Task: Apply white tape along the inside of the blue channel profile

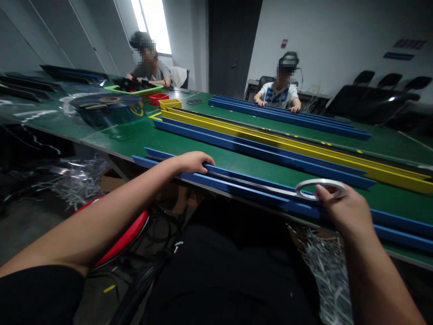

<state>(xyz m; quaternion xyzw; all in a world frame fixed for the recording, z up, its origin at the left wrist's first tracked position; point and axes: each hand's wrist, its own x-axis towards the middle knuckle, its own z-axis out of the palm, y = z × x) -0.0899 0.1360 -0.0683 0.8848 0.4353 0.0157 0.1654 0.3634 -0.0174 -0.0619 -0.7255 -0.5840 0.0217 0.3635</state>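
Observation:
My left hand (192,161) rests knuckles-up on the near blue channel (243,185) at the front edge of the green table (237,155), its fingers curled down onto the rail. A thin silvery strip (257,185) runs along the channel from that hand toward a white roll of tape (320,188). My right hand (345,211) pinches the near rim of this roll just above the channel.
More long blue rails (264,151) and a yellow rail (304,149) lie across the table. Yellow (170,104), red (158,97) and green bins (133,90) stand at the back left. Two other people sit at the far side. Shredded strips (324,266) lie below the table edge, and a red stool (125,239) stands left.

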